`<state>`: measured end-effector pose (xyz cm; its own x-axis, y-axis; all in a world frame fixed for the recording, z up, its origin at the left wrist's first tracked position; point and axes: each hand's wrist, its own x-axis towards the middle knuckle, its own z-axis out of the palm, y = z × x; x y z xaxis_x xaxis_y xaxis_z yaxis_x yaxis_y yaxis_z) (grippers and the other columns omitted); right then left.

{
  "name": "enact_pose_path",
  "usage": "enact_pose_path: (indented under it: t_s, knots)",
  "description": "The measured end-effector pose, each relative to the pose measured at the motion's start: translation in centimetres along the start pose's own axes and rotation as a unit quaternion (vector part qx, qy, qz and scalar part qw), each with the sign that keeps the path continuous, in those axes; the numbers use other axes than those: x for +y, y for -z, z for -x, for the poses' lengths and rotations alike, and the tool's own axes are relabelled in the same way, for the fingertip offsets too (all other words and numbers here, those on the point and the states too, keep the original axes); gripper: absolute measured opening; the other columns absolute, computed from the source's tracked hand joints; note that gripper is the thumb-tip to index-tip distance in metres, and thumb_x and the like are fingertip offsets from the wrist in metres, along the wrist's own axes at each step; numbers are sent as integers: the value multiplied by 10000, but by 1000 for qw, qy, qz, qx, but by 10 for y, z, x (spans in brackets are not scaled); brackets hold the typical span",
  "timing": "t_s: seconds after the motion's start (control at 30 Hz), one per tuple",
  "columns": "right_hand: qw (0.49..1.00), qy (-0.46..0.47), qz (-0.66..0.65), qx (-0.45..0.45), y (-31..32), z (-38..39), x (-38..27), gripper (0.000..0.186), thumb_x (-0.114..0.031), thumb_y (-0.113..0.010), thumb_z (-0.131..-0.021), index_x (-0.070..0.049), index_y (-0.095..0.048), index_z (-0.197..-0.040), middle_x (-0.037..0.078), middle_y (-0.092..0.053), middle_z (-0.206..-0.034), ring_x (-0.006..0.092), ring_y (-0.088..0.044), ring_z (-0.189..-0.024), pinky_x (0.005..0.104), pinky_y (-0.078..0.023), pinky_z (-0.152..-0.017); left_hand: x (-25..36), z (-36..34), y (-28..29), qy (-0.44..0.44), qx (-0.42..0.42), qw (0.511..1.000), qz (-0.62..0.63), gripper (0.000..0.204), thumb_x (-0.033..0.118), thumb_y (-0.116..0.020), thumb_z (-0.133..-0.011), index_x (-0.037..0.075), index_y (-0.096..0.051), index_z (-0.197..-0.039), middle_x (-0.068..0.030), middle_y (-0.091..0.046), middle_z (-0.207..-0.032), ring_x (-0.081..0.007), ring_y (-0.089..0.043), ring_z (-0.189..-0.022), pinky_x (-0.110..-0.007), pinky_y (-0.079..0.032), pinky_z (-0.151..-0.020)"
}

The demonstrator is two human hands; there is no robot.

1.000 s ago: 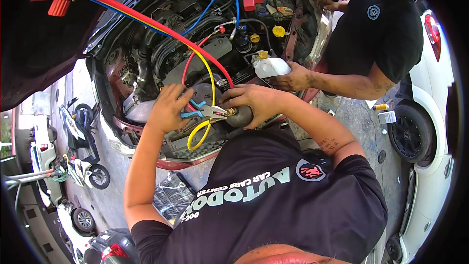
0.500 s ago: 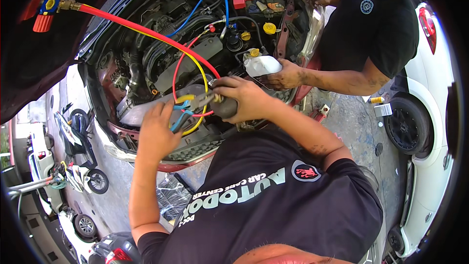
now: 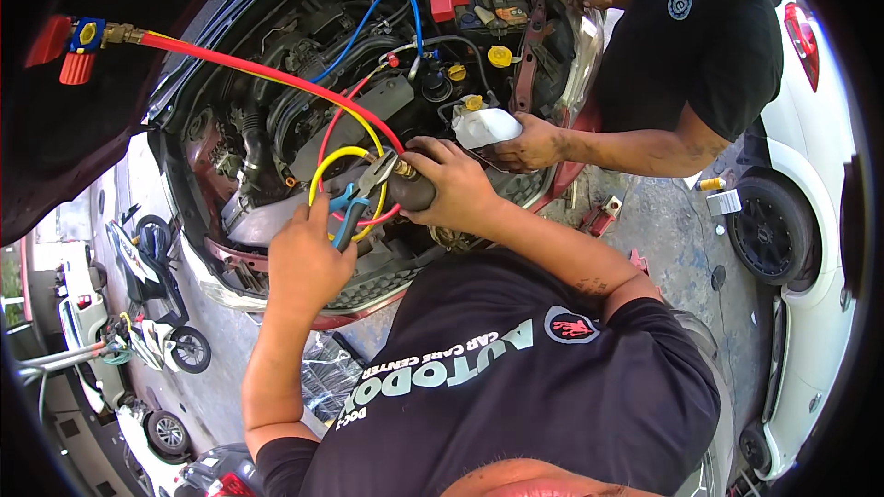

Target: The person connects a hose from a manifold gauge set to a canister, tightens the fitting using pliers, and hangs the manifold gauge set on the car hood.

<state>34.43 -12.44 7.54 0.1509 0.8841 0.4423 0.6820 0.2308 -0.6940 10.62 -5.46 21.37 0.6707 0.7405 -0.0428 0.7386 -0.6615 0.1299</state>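
My left hand (image 3: pixel 311 256) is closed round the blue-and-black handles of a pair of pliers (image 3: pixel 368 182). The steel jaws of the pliers meet a brass fitting (image 3: pixel 403 168) at the end of a thick red hose (image 3: pixel 267 63). Wrapped round a dark, rounded, bulb-like piece (image 3: pixel 412 191) joined to that fitting is my right hand (image 3: pixel 460 186). Its exact kind I cannot make out. A yellow hose (image 3: pixel 333 156) loops close by my left fingers, and a thinner red hose runs below the pliers.
An open car engine bay (image 3: pixel 276 101) lies ahead, with a blue hose (image 3: pixel 419 14) across it. At the right, a co-worker's hand (image 3: pixel 529 143) holds a white translucent container (image 3: pixel 485 127). A white car (image 3: pixel 820 175) stands far right; motorbikes (image 3: pixel 152 267) are at left.
The pliers have turned so their jaws point up and right at the fitting. The yellow hose's loop has risen. My right hand and the bulb-like piece have shifted slightly left.
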Motion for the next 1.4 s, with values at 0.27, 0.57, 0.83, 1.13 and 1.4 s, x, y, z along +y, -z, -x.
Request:
enact_pose_path:
  t_s: [0.27,0.57,0.83,1.13,1.4]
  knots:
    - [929,192,-143,-281,35,-27,19,777,-273,-960,-597,-87,-683,-1298,131,-609,-1402,378,-630,-1245,476,-546,-1055,-68,-40,10,-260,27,961,-86,714,148,-837,-668,47,-624,-1341,-234,-635,-1208,-467,-628,-1113,-515,-529,-955]
    - [999,9,-25,-26,15,-16,12,784,-300,-945,-617,-68,-672,-1313,135,-626,-1375,382,-648,-1211,462,-570,-1018,-14,-19,15,-39,-27,999,-18,700,152,-831,-715,2,-573,-1349,-242,-671,-1125,-479,-672,-1018,-551,-549,-865]
    - [943,156,-134,-262,22,-15,14,788,-279,-958,-615,-72,-676,-1321,149,-616,-1403,387,-636,-1263,467,-551,-1061,-65,-45,11,-217,1,974,-63,693,174,-840,-675,38,-632,-1323,-194,-635,-1108,-429,-634,-1004,-500,-528,-889]
    - [976,107,-84,-173,25,-30,20,762,-311,-946,-628,-88,-685,-1309,130,-640,-1368,371,-658,-1189,471,-557,-1033,-37,-19,30,-105,-16,994,-37,652,179,-842,-729,28,-614,-1320,-220,-667,-1119,-447,-672,-1013,-535,-545,-865]
    - [999,-8,10,-31,-6,-5,-7,838,-363,-959,-628,-88,-646,-1355,140,-619,-1373,398,-657,-1186,475,-569,-1006,-9,-10,21,23,-67,997,-11,679,230,-845,-734,8,-627,-1338,-272,-694,-1094,-474,-697,-964,-540,-569,-839]
